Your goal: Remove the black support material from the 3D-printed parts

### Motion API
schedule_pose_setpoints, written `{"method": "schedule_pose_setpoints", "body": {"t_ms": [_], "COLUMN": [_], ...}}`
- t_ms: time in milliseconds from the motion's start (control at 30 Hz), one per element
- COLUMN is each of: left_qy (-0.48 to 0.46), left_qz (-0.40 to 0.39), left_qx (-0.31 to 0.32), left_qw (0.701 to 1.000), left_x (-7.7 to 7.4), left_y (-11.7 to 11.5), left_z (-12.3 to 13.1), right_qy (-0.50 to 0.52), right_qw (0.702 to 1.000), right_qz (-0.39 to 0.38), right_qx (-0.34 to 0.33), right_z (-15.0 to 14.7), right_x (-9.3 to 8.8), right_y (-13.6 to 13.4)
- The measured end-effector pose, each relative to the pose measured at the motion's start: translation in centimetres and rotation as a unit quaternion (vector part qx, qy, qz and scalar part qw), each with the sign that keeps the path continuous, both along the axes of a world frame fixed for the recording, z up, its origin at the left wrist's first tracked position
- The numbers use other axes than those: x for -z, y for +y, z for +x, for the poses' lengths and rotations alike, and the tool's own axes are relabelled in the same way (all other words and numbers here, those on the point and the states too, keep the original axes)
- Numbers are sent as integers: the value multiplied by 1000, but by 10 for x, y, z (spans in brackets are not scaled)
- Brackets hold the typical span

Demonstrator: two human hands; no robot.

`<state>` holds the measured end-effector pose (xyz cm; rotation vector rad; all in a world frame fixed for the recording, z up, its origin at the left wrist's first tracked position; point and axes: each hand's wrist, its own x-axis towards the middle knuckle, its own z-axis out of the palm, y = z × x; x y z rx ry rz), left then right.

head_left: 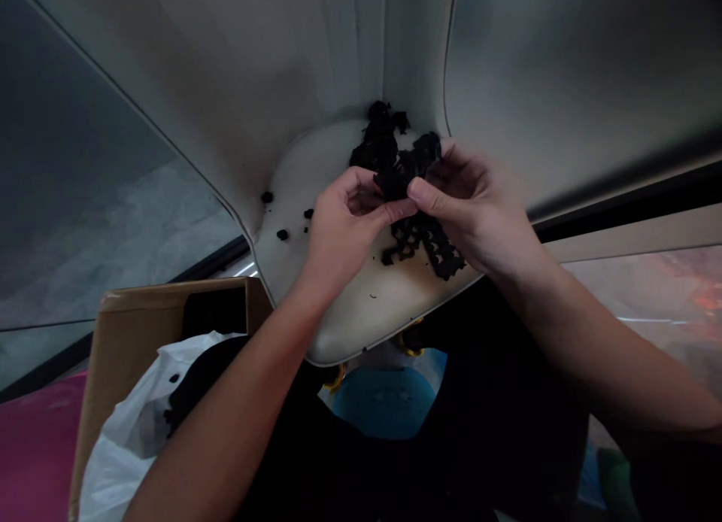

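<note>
Between my hands is a dark, perforated sheet-like piece, perhaps rubber or foam; its exact kind is unclear. My left hand pinches its near left edge with thumb and fingers. My right hand grips the right side, thumb on top, its fingers partly hidden behind the piece. Below and right of the thumbs hangs or lies a black strip with cut-out holes; whether it joins the held piece cannot be made out. A heap of black scraps lies just beyond on the pale seat-like surface.
Small black crumbs are scattered on the surface's left side. Tall pale walls rise behind and right. At lower left stands a cardboard box with a white plastic bag holding black material. Something blue shows below the front edge.
</note>
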<state>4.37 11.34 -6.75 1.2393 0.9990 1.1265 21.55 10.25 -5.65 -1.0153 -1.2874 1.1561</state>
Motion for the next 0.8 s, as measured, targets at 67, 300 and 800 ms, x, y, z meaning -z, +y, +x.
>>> {"method": "schedule_pose_setpoints", "body": {"t_ms": [67,300,800], "left_qy": [-5,-28,122], "left_qz": [-5,14,82], "left_qx": [-26,-21,-13], "left_qw": [1000,999,989], "left_x": [1,9,-18], "left_y": [-3,-12,-2], "left_z": [4,17,23], "right_qy": [-4,-33,-77], "right_qw": [1000,996,989], "right_qz": [-5,2,44], "right_qx": [17,84,116], "right_z": [-2,-2,15], "right_x": [4,13,10], "right_y": [-1,1,1]}}
